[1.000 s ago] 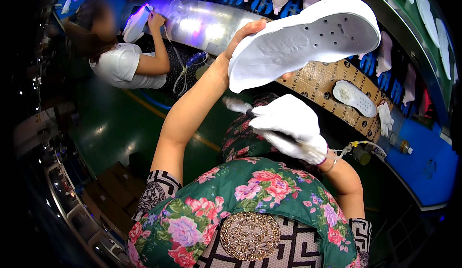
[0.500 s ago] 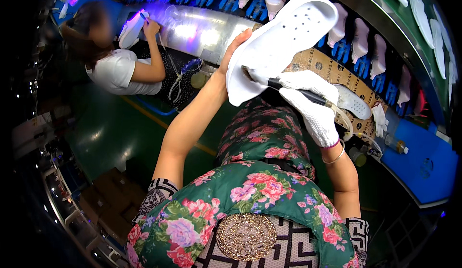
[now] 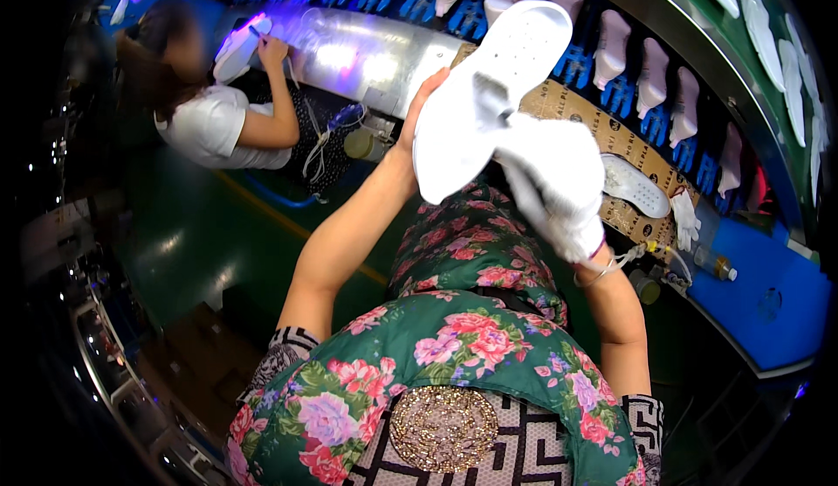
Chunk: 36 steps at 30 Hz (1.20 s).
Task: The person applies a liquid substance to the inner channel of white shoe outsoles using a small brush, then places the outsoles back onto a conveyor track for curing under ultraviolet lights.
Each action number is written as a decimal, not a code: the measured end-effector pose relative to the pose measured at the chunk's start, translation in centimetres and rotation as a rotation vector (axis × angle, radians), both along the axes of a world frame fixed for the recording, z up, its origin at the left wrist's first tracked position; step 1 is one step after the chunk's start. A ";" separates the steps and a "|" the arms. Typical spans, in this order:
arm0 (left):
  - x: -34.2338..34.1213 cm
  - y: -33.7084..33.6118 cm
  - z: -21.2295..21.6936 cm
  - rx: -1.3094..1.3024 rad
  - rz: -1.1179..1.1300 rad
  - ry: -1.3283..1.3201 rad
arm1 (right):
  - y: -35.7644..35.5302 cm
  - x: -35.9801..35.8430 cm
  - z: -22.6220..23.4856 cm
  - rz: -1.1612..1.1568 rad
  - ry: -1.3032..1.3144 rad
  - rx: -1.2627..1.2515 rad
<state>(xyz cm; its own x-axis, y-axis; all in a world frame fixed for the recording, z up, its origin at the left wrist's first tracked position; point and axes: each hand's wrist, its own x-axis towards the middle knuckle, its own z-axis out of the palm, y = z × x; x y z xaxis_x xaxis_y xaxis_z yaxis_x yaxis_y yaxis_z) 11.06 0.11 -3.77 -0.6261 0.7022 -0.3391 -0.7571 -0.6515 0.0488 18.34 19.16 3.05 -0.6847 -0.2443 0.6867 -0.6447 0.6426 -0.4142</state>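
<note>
A brown cardboard sheet (image 3: 611, 137) with dark printed marks lies flat on the bench, right of centre, partly hidden by what is held in front of it. A white perforated sole (image 3: 635, 187) rests on it. At the far right edge of the bench stands a small clear bottle (image 3: 714, 263) (lying tilted, with a yellowish cap). No screens or signs can be made out.

A row of white shoe lasts (image 3: 611, 45) on blue holders is seen along the curved conveyor. A white perforated insole (image 3: 635, 187) lies on a brown cardboard sheet (image 3: 559, 106). A co-worker in a white shirt (image 3: 209, 124) is seated nearby.
</note>
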 end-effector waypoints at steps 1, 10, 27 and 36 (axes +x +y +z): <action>-0.5 0.0 0.5 -0.131 -0.084 0.219 | -0.9 0.7 0.1 0.098 -0.090 -0.087; -4.3 -0.1 2.8 0.120 -0.233 0.506 | -3.4 2.3 1.1 0.353 -0.313 -0.296; -4.8 -2.2 4.5 -0.177 -0.260 0.512 | -2.8 0.2 -0.2 0.435 -0.737 -0.578; -5.6 -4.8 3.7 -0.198 -0.147 0.467 | 0.2 0.8 -3.2 0.319 -1.072 -1.362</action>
<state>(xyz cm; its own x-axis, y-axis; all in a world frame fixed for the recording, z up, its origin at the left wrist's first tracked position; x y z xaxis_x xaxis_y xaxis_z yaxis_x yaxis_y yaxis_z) 5.42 -4.66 -0.03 -0.6422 0.7445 -0.1825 -0.7079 -0.4846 0.5139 19.11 19.33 -0.15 -0.9742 -0.1346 -0.1811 0.2257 -0.5743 -0.7869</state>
